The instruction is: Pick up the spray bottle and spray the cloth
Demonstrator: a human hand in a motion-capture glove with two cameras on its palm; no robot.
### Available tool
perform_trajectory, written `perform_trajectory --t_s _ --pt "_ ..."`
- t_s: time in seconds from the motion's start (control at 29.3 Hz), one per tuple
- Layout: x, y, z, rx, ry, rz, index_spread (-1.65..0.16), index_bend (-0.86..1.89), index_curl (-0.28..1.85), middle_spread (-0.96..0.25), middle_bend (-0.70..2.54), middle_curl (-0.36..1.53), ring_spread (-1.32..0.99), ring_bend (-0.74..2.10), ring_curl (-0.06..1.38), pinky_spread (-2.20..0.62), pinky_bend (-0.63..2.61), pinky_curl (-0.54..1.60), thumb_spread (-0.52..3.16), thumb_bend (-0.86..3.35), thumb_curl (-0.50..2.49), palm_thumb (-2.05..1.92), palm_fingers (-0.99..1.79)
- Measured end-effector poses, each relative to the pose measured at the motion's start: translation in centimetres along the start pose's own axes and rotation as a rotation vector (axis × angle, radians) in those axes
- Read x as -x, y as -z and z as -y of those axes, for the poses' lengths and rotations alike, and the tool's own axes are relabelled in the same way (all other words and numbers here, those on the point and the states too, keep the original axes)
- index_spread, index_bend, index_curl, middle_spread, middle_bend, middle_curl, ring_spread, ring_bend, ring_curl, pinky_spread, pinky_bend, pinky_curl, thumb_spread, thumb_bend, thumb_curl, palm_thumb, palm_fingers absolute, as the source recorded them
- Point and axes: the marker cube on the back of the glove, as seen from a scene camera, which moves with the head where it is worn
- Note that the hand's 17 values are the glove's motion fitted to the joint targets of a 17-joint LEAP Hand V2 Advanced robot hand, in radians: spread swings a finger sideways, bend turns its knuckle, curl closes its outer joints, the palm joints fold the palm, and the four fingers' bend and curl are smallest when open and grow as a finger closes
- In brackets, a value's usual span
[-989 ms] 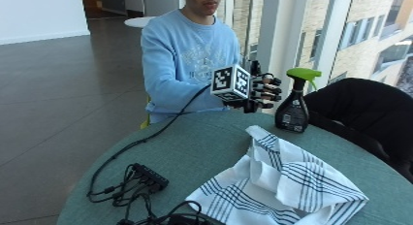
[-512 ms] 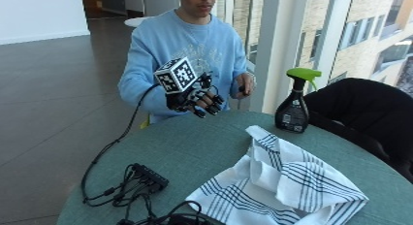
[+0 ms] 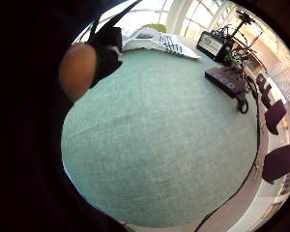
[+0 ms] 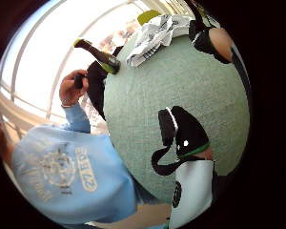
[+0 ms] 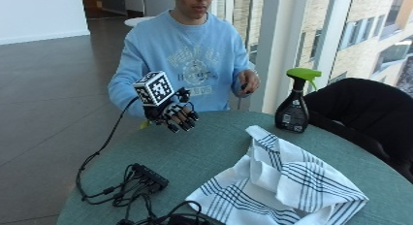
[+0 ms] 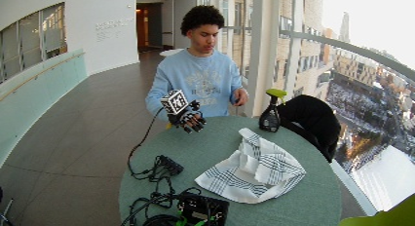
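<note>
Nearest the outside camera, a black hub with cables lies on the green round table, at its front edge. Beside it, a white cloth with dark stripes sits bunched in loose folds across the front right of the table. Further back, the gloved right hand hovers above the table edge on the person's side, fingers hanging loosely curled, released and grasping nothing; the palm views show only bare tabletop under it. At the far edge stands the spray bottle, dark with a green trigger head, upright, just beyond the cloth and well apart from the gloved hand. The bare left hand is raised at the chest, curled round a small dark object that cannot be identified.

Risks, as judged: the bottle stands close to the table edge next to a dark chair; a reach that strikes its neck rather than closing round the body could tip it off. The reach also passes over the raised folds of cloth, which trailing fingers could drag
</note>
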Motion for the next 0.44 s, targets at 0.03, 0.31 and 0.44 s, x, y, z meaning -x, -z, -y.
perform_trajectory --t_s 0.03,0.31,0.44 --pt "-0.17 -0.02 -0.07 0.004 0.001 -0.004 -0.32 0.16 0.34 -0.10 0.29 0.44 -0.06 0.26 0.35 0.21 0.16 0.29 1.11 -0.02 0.42 0.78 0.80" --pt "-0.79 0.24 -0.12 0.014 0.011 -0.022 -0.32 0.15 0.34 -0.10 0.29 0.44 -0.06 0.26 0.35 0.21 0.16 0.28 1.13 -0.02 0.41 0.78 0.80" --pt "-0.93 0.27 -0.14 0.012 0.009 -0.024 -0.32 0.16 0.34 -0.10 0.29 0.44 -0.06 0.26 0.35 0.21 0.16 0.28 1.13 -0.01 0.41 0.79 0.80"
